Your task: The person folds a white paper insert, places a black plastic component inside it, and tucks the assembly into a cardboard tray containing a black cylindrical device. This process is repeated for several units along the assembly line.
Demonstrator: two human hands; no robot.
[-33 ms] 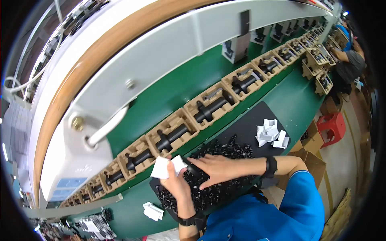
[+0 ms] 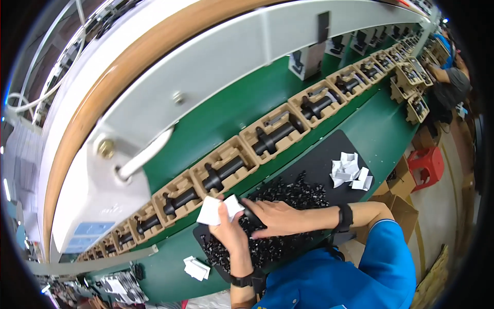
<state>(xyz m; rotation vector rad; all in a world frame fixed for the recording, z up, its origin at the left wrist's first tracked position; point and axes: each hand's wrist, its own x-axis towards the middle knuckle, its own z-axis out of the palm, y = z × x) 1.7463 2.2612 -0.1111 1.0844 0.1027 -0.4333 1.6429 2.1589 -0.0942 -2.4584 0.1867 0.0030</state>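
My left hand (image 2: 230, 236) grips folded white card pieces (image 2: 208, 211) between thumb and fingers, low over the front edge of the tray row. Close beside it, my right hand (image 2: 280, 217) has its fingers and thumb closed around a smooth black part (image 2: 254, 214) whose exact kind I cannot make out. Under both hands, a heap of small black pieces (image 2: 278, 248) spreads over a black mat (image 2: 329, 149). Beyond them runs a line of tan moulded trays (image 2: 249, 164), most holding a black cylindrical part (image 2: 224, 172) with a side projection.
More folded white cards (image 2: 346, 169) lie on the mat's right end, others (image 2: 196, 268) on the green table (image 2: 170, 280) at left. A white arm-like fixture (image 2: 146, 154) rises at left. Stacked trays (image 2: 411, 77), a person (image 2: 450, 87) and a red stool (image 2: 426, 167) are at right.
My right hand's fingers and thumb have drawn together around the black part. My left hand has shifted slightly right with the white cards. The whole view has moved a little.
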